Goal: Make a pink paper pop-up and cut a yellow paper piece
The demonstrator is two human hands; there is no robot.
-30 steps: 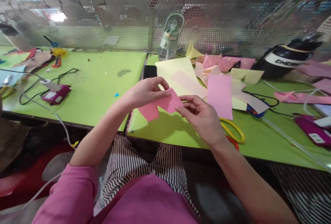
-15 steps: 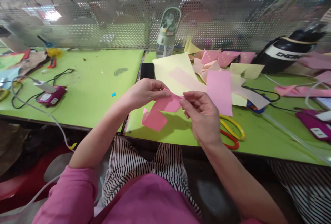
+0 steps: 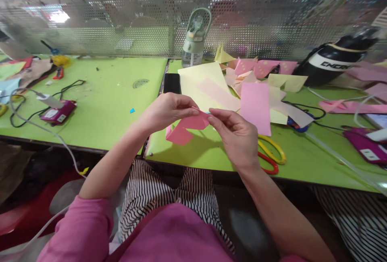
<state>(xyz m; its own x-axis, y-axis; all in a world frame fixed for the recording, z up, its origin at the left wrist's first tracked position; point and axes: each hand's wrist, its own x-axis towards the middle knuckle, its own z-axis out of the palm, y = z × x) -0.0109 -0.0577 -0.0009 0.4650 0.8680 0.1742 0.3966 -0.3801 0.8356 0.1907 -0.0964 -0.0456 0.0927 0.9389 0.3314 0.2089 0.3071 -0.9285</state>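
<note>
A cut and folded strip of pink paper (image 3: 180, 134) hangs between my hands, just above the green table (image 3: 169, 155). My left hand (image 3: 173, 111) pinches its upper edge between thumb and fingers. At the other end, my right hand (image 3: 234, 131) grips the paper's corner with thumb and forefinger. Something thin and bluish shows by the right fingertips, too small to name. Scissors (image 3: 272, 151) with one yellow and one red handle lie beside my right wrist, their blades hidden. A flat pink paper sheet (image 3: 255, 107) rests just beyond my right hand.
Behind my hands lie a black phone (image 3: 171, 83), a pale yellow sheet (image 3: 201, 74) and several pink and yellow paper pieces. A clear bottle (image 3: 193, 46) stands by the perforated screen; a black bottle (image 3: 332, 62) is at right. Purple power strips (image 3: 59, 113) with cables lie on both sides.
The pink paper has been tilted up, so its hanging part sits higher and looks shorter. My right fingertips have shifted slightly left along its edge. Both hands keep their hold.
</note>
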